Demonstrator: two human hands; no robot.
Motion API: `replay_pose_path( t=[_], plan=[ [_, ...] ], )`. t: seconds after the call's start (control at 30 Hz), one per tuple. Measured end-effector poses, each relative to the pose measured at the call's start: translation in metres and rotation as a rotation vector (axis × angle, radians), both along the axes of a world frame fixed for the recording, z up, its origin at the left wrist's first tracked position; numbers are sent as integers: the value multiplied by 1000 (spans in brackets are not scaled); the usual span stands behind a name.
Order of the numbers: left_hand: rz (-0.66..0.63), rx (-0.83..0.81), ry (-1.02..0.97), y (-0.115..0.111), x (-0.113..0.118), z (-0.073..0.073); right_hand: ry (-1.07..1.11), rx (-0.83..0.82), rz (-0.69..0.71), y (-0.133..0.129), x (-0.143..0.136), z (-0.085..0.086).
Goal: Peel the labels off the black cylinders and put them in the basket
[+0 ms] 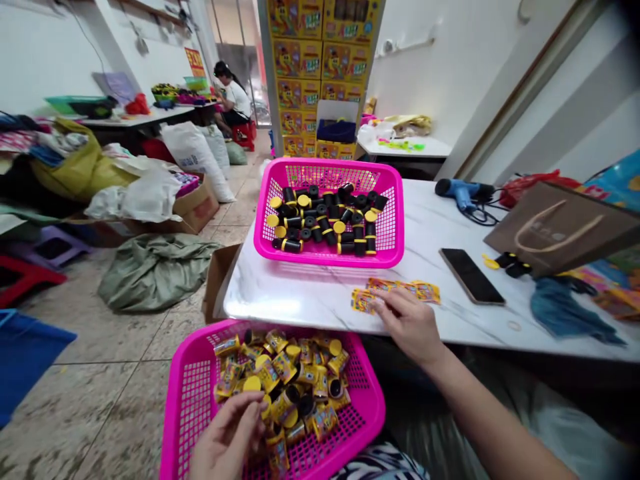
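My right hand (407, 327) is at the table's front edge, thumb and fingertips pinching a small yellow printed label (361, 301). More printed labels (423, 291) lie flat just behind those fingers. My left hand (230, 433) is over the lower pink basket (171, 407), its fingers curled together; what they grip, if anything, is hidden. Around its fingertips are several small cylinders in yellow printed wraps (285, 367), some with yellow caps, others showing black ends. On the table, the upper pink basket (327, 259) holds black cylinders with yellow rims (325, 230), which have no wraps.
A phone (473, 275), a blue heat gun (465, 193) and a brown paper bag (545, 223) are on the white table (295, 303) to the right. Yellow printed boxes (300, 60) are stacked behind. At a far table sits another person (235, 97). Sacks (193, 157) stand at left.
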State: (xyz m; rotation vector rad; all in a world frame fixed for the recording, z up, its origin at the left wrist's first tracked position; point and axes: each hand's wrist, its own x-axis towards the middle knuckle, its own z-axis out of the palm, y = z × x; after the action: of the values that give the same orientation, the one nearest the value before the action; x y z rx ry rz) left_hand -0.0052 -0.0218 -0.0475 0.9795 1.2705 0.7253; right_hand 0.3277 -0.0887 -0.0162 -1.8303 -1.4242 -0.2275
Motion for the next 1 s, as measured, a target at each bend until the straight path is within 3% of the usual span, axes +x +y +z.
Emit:
replay_pose_path(
  t=[0.13, 0.27, 0.43, 0.6, 0.7, 0.77, 0.93, 1.0],
  plan=[
    [-143, 139, 80, 11, 21, 30, -17, -178, -21, 18, 17, -22],
    [-278, 218, 79, 20, 40, 47, 17, -155, -35, 22, 16, -31],
    [-443, 235, -5, 38, 93, 50, 51, 121, -32, 18, -3, -20],
    [-420, 212, -234, 59, 149, 57, 42, 255, 62, 29, -44, -1],
    [-373, 270, -334, 72, 152, 69, 145, 208, 171, 43, -53, 15],
    [-376, 333, -329, 81, 144, 79, 347, 136, 275, 56, -50, 28],
    [-374, 479, -186, 109, 127, 93, 923, -285, 735, 104, -39, 49],
    [-301, 515, -175, 119, 127, 91, 980, -313, 748, 124, -43, 49]
  ],
)
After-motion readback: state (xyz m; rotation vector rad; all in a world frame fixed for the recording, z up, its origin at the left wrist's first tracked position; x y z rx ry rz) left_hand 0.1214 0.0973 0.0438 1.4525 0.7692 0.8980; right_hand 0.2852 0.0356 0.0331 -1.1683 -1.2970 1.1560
